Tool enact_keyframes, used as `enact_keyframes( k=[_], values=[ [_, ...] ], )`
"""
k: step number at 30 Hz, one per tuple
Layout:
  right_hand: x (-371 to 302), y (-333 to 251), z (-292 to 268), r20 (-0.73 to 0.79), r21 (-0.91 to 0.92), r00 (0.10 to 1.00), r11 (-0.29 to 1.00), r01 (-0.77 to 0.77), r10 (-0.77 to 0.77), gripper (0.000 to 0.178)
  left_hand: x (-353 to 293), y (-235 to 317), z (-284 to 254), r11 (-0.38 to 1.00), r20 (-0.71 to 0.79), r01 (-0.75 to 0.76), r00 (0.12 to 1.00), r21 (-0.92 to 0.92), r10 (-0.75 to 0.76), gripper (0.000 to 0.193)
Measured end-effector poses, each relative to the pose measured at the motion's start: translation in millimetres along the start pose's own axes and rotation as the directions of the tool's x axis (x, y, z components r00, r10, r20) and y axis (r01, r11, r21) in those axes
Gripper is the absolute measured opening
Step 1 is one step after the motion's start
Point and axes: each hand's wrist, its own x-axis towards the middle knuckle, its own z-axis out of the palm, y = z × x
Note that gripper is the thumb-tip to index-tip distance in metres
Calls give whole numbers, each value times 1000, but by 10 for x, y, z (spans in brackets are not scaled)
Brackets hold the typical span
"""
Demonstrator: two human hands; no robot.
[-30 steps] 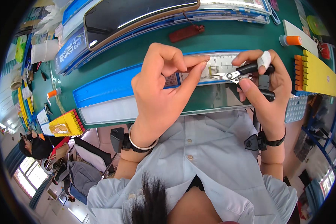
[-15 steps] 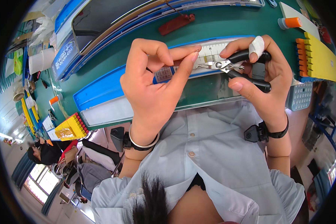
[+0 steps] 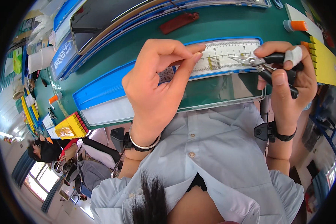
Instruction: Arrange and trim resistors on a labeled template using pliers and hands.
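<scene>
My left hand (image 3: 153, 80) is closed in a pinch, thumb against fingertips, over the long case; whatever is between the tips is too small to make out. My right hand (image 3: 302, 80), with a white wrap on one finger, grips the black handles of small pointed pliers (image 3: 253, 62). Their narrow jaws point left above a white ruled scale (image 3: 233, 50) in the blue-edged case (image 3: 97, 89). Several thin yellowish pins (image 3: 214, 62) lie in a row on the scale, between the left fingertips and the plier tips.
A clear lid (image 3: 227, 89) lies along the table's near edge. Beyond are a dark red bar (image 3: 179, 23) and a large dark-screened tablet (image 3: 100, 18). Orange-topped spools (image 3: 296, 25) and yellow toothed blocks (image 3: 326, 61) stand at the right; another yellow block (image 3: 71, 127) is at the left.
My right hand has drawn the pliers to the right, away from the left fingertips, uncovering more of the scale and the pins. My left hand stays pinched, nearly in place.
</scene>
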Motion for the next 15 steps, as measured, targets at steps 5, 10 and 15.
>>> enact_keyframes(
  k=[5,10,15],
  values=[
    [71,22,-142,22,-92,1000,996,6,-4,33,21,15,-27,994,67,-39,997,102,32,28],
    [146,-17,-225,114,-188,992,979,74,-53,31,40,-4,-31,996,69,-65,996,56,62,29],
    [214,-37,-204,118,-210,988,970,125,-101,31,29,-2,-34,993,70,-61,996,103,54,30]
  ],
)
